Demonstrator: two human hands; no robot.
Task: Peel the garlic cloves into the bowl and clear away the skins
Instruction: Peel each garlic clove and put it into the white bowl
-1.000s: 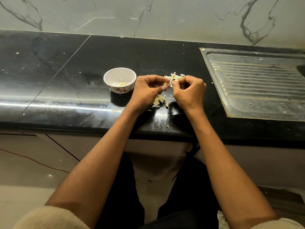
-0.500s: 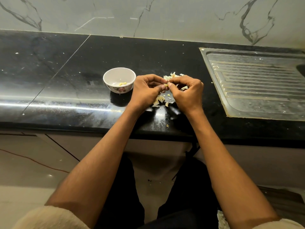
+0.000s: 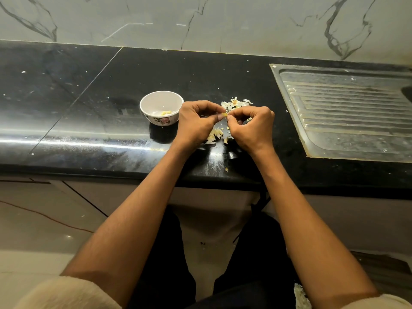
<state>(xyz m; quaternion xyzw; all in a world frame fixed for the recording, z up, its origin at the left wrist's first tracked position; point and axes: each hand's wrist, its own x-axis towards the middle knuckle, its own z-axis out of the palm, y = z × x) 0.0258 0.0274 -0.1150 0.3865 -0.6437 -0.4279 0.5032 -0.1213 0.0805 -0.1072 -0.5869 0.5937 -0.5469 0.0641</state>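
Note:
A small white bowl (image 3: 161,107) with a flower print stands on the black counter, left of my hands; a few peeled cloves (image 3: 166,112) lie inside. My left hand (image 3: 196,124) and my right hand (image 3: 253,128) meet fingertip to fingertip over the counter, both pinching one small yellowish garlic clove (image 3: 224,115). A heap of pale garlic skins (image 3: 235,103) lies just behind the hands. More skins (image 3: 215,134) lie under and between the wrists.
The black counter (image 3: 93,121) has a rounded front edge close to my body. A steel sink drainboard (image 3: 347,112) is set in at the right. A marble wall (image 3: 200,21) rises at the back. One skin flake (image 3: 226,169) lies near the front edge.
My right hand has shifted slightly right and turned, its fingertips still working at the clove against my left hand. The bowl and skin heaps stay put.

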